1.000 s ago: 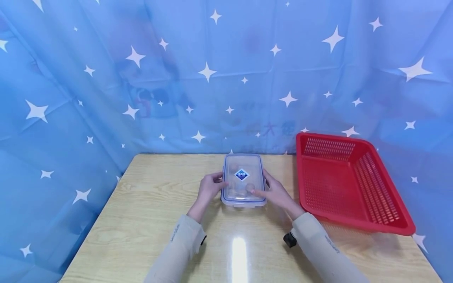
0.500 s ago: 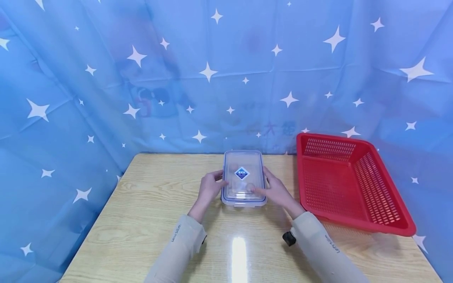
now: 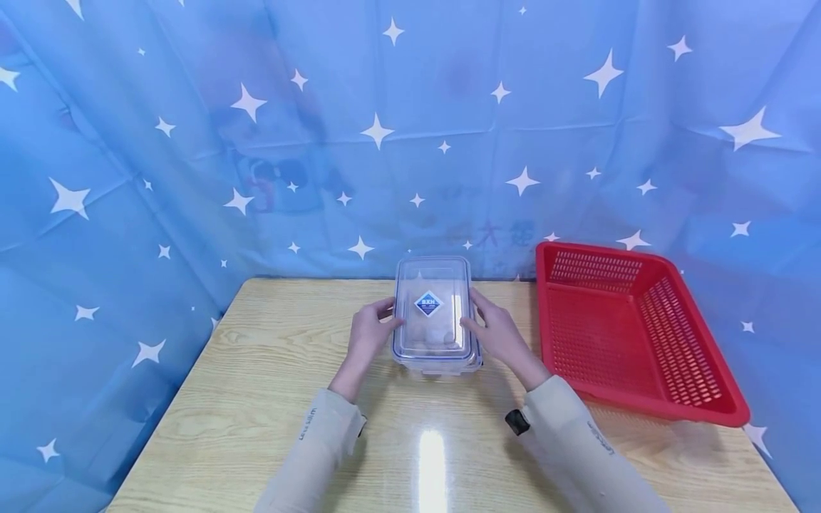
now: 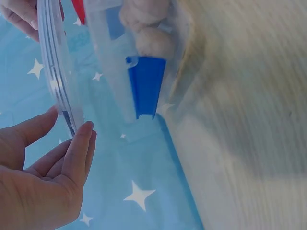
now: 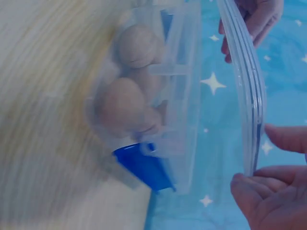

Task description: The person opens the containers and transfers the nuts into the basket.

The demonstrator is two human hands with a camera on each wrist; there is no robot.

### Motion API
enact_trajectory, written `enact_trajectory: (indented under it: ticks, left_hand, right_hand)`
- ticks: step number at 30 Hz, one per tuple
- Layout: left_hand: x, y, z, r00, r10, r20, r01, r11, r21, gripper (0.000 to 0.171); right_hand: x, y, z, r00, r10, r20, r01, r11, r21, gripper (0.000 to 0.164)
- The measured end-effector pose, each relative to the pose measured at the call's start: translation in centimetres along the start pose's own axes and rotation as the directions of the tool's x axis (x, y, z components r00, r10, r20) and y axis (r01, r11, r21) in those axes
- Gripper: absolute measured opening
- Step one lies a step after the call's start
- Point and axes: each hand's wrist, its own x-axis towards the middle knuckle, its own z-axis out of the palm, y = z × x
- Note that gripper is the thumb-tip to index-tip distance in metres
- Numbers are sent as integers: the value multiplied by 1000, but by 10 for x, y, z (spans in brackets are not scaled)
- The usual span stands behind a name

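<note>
A clear plastic lid [image 3: 431, 338] with a diamond-shaped blue label is raised above its clear food container [image 3: 437, 369]. My left hand [image 3: 367, 332] pinches the lid's left edge between thumb and fingers. On the opposite edge, my right hand [image 3: 502, 333] pinches it the same way. Both wrist views show a gap between the lid [image 5: 250, 91] and the container [image 5: 188, 100], which stands on the table. Several round, light-brown things [image 5: 121, 103] lie inside the container. A blue locking clip [image 4: 147, 88] hangs folded out from the container's side.
A large red plastic basket [image 3: 606, 342] with perforated sides stands right of the container, near my right forearm. The wooden table [image 3: 256, 399] ends at a blue star-patterned curtain [image 3: 308, 164] behind and at the left.
The lid has come up off the container and shifted slightly left, held by both hands. Both hands have risen with it. The basket stays where it was.
</note>
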Motion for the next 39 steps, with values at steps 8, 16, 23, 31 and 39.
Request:
enact_trajectory:
  ticks: [8, 16, 23, 31, 39]
  left_hand:
    - [0, 9, -18, 993, 81, -91, -77, 996, 52, 45]
    - [2, 18, -32, 964, 143, -224, -149, 989, -9, 57]
    - [4, 21, -38, 934, 188, -304, -227, 969, -98, 61]
    - [4, 18, -43, 888, 250, -385, -319, 939, -127, 58]
    - [2, 10, -53, 884, 264, -385, -348, 922, -167, 55]
  right_hand:
    - [8, -21, -2, 999, 35, -39, -36, 999, -28, 65]
    - [16, -44, -4, 991, 8, -136, -11, 1000, -16, 63]
    - [19, -59, -3, 977, -32, -210, 55, 993, 104, 60]
    - [17, -71, -1, 982, -21, -186, 98, 905, 414, 61]
    - [17, -72, 7, 990, -13, -143, 95, 807, 583, 61]
